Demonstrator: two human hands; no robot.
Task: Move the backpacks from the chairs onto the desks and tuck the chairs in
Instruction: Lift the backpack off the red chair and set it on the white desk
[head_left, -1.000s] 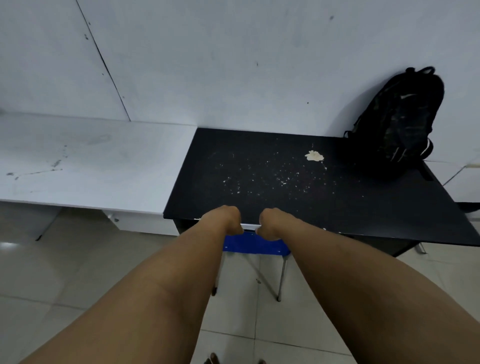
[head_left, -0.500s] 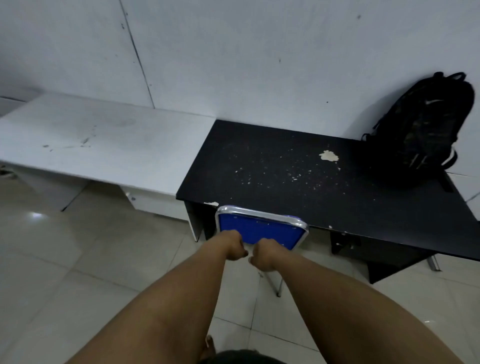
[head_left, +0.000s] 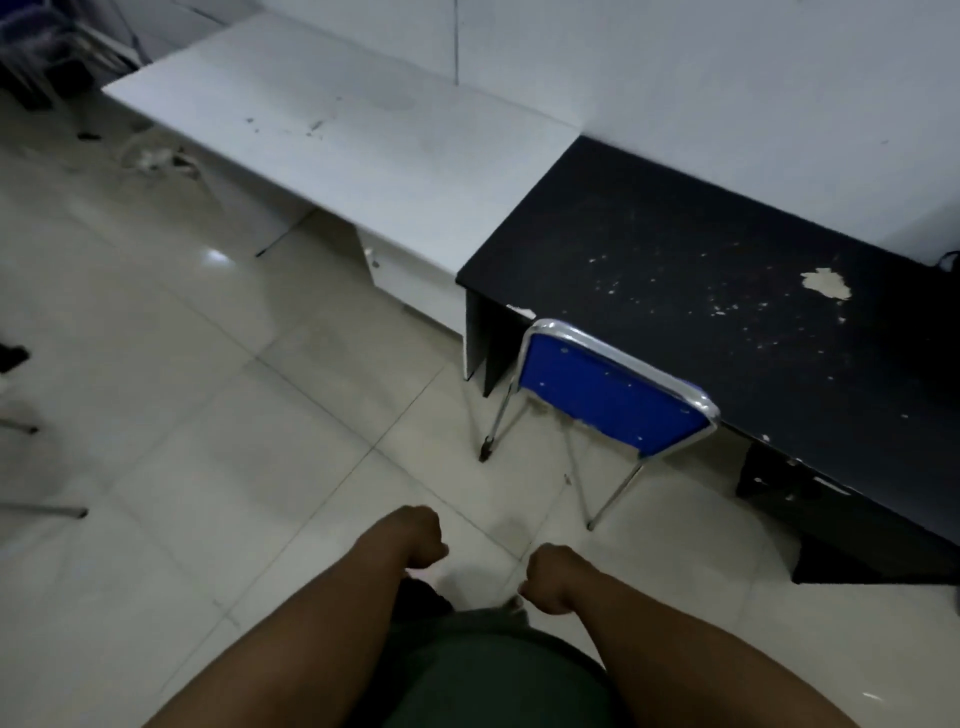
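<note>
Hands (head_left: 415, 535) now off tucked chair (head_left: 613, 397)

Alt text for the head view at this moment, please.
A blue chair stands tucked against a black desk, which adjoins a white desk. Below, the left hand and right hand hang empty, fingers curled, over tiled floor.

Blue chair (head_left: 610, 397), white-speckled black desk (head_left: 727, 291), pale grey desk (head_left: 363, 135), cream floor tiles (head_left: 208, 415).

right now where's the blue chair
In the head view the blue chair is right of centre, pushed in at the front edge of the black desk near its left end, just beyond both hands.
</note>
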